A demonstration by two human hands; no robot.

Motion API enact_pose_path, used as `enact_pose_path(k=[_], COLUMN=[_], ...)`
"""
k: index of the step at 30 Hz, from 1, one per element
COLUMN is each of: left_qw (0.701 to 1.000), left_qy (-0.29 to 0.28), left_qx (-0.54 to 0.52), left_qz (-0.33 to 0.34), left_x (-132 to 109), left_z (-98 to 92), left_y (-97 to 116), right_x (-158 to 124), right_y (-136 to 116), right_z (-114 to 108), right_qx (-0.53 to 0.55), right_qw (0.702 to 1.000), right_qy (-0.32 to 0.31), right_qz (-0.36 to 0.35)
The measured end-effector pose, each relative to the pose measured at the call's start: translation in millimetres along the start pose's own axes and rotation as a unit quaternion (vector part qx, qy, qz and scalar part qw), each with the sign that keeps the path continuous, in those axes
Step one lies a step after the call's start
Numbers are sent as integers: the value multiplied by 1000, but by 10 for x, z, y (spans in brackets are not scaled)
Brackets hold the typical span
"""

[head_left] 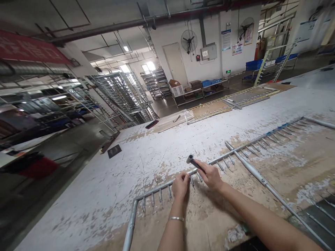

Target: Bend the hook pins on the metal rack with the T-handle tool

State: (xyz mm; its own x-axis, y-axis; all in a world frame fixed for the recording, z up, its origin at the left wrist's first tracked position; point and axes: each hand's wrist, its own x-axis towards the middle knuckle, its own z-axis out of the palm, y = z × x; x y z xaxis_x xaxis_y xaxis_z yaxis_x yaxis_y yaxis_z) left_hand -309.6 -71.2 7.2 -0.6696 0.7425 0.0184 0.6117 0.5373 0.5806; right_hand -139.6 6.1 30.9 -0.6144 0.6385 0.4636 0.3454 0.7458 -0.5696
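Note:
A grey metal frame rail [235, 153] with several short pegs lies across the worn white workbench [131, 164]. My left hand [180, 184], a bracelet on its wrist, is closed on the rail, fingers curled over it. My right hand [210, 174] grips a short dark metal tube [192, 160], its open end pointing up and to the left, just above the rail. A long thin rod [251, 169] lies diagonally across the frame to the right of my hands.
A red-and-black tool [151, 124] and a small dark plate [114, 151] lie farther along the bench. Flat panels [209, 108] rest at its far end. Wire racks [123, 94] stand on the left, shelves with blue bins against the back wall.

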Motion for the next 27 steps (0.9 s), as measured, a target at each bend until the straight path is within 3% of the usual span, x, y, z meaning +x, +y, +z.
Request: enact_pose_path(k=[5, 10, 15, 20, 24, 27], left_qw=[1000, 999, 999, 998, 1000, 999], left_qy=[-6, -18, -30, -30, -26, -28], left_qx=[-2, -18, -24, -49, -5, -9], left_qz=[3, 21, 24, 37, 13, 12], left_x=[15, 33, 46, 29, 1, 1], left_z=[1, -10, -20, -29, -27, -30], left_y=[-11, -41, -63, -58, -18, -3], right_x=[-19, 40, 56, -66, -162, -122], right_y=[25, 9, -28, 5, 111, 115], right_z=[-13, -49, -25, 45, 106, 104], right_qx=[-65, -4, -70, -16, -1, 38], right_qw=[991, 1000, 991, 998, 996, 997], right_qy=[-108, -2, -89, -48, -51, -11], right_qz=[46, 29, 64, 33, 74, 69])
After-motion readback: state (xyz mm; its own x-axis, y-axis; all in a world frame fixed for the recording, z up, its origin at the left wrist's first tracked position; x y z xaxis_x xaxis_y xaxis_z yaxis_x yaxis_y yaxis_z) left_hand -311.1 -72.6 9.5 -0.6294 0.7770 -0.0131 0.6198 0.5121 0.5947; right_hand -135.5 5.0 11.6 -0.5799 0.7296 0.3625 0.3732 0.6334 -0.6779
